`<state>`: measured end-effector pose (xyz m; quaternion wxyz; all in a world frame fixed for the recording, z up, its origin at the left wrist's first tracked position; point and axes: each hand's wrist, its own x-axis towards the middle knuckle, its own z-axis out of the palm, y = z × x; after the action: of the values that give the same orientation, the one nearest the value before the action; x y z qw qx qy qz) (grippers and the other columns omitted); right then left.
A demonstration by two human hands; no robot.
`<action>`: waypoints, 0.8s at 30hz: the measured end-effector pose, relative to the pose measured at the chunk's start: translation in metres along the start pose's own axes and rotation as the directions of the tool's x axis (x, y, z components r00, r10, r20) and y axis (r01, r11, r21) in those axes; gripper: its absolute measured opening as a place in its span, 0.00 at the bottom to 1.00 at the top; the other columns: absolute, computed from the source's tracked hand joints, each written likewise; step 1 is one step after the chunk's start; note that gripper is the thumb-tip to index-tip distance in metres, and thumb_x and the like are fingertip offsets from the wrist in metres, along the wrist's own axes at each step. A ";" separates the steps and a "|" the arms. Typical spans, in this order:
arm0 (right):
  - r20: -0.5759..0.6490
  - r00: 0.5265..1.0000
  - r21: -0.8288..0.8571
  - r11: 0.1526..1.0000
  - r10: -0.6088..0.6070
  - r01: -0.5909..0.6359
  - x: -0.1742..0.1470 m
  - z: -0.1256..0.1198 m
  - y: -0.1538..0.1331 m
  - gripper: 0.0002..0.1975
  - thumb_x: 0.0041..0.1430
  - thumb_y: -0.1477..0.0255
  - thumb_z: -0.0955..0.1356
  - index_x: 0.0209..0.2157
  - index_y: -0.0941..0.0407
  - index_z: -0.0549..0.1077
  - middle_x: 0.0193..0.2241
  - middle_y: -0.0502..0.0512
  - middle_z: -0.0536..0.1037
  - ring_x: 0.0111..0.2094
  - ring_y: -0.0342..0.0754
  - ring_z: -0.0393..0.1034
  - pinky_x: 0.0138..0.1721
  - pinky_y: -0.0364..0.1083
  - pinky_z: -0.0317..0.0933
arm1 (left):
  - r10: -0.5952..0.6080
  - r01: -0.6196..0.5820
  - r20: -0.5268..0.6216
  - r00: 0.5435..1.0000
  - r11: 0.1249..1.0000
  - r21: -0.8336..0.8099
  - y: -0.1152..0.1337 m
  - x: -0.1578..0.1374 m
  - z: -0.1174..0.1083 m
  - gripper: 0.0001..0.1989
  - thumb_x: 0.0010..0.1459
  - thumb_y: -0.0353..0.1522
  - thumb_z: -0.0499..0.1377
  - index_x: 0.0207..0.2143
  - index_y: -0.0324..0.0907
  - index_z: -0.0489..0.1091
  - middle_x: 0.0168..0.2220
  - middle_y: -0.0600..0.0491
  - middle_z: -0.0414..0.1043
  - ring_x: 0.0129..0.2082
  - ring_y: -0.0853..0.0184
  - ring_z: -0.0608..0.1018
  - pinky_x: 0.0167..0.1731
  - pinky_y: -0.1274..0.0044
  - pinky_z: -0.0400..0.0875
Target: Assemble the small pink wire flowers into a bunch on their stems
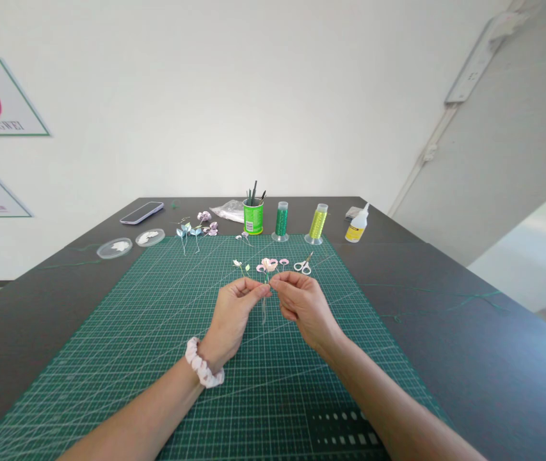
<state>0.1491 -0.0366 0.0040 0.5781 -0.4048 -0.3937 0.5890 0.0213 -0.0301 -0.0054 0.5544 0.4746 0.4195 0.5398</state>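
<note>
1. White wall [181, 96] behind; dark table [417, 282] below, bearing a green gridded mat [157, 358].
2. Location: the flower [268, 264] stands over the mat, just beyond the fingertips, its stems [264, 310] hanging below them.
3. Left hand [232, 315]: thumb and forefinger pinched together on the stems below the bloom.
4. Right hand [307, 308]: thumb and forefinger pressed together, just beside the left fingertips. Whether they clamp a stem or thread cannot be told; the detail is too small.
5. Step in hand, as judged: gathering or binding the stems beneath the bloom.
6. Next move, as judged: it calls for a steady left pinch while the right fingertips work close round the stems, without bending the petals.
7. Near the bloom: a bud [237, 263] and a leaf [247, 267] to its left, scissors [303, 266] to its right, none of these in a hand.
8. Farther back: a green spool [281, 221], a yellow spool [317, 223] and a glue bottle [356, 226], all upright and well apart from both hands.
</note>
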 end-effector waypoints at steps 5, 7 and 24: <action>0.002 1.000 0.004 1.000 0.001 -0.001 0.000 0.000 0.001 0.11 0.42 0.65 0.75 0.21 0.57 0.73 0.10 0.38 0.55 0.13 0.34 0.42 0.12 0.38 0.41 | 0.000 0.000 0.007 1.000 1.000 0.005 0.000 0.000 -0.001 0.10 0.44 0.37 0.68 0.21 0.40 0.74 0.23 0.54 0.74 0.28 0.67 0.72 0.37 0.73 0.67; 0.002 1.000 0.005 1.000 0.003 -0.003 0.001 -0.001 0.001 0.11 0.42 0.65 0.75 0.21 0.57 0.73 0.10 0.38 0.55 0.13 0.34 0.42 0.12 0.38 0.41 | -0.003 0.003 0.008 1.000 1.000 0.000 0.000 0.000 -0.001 0.09 0.44 0.37 0.68 0.20 0.41 0.74 0.23 0.54 0.74 0.29 0.67 0.72 0.37 0.73 0.67; -0.012 1.000 -0.002 1.000 0.004 -0.004 0.000 0.000 -0.001 0.11 0.41 0.65 0.74 0.21 0.57 0.73 0.09 0.38 0.55 0.12 0.34 0.42 0.12 0.38 0.40 | -0.009 0.010 0.028 1.000 1.000 -0.023 -0.002 0.001 -0.001 0.09 0.45 0.36 0.67 0.21 0.40 0.76 0.24 0.53 0.76 0.30 0.66 0.73 0.42 0.72 0.67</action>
<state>0.1490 -0.0365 0.0048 0.5791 -0.4097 -0.3897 0.5874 0.0210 -0.0293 -0.0077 0.5684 0.4735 0.4077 0.5353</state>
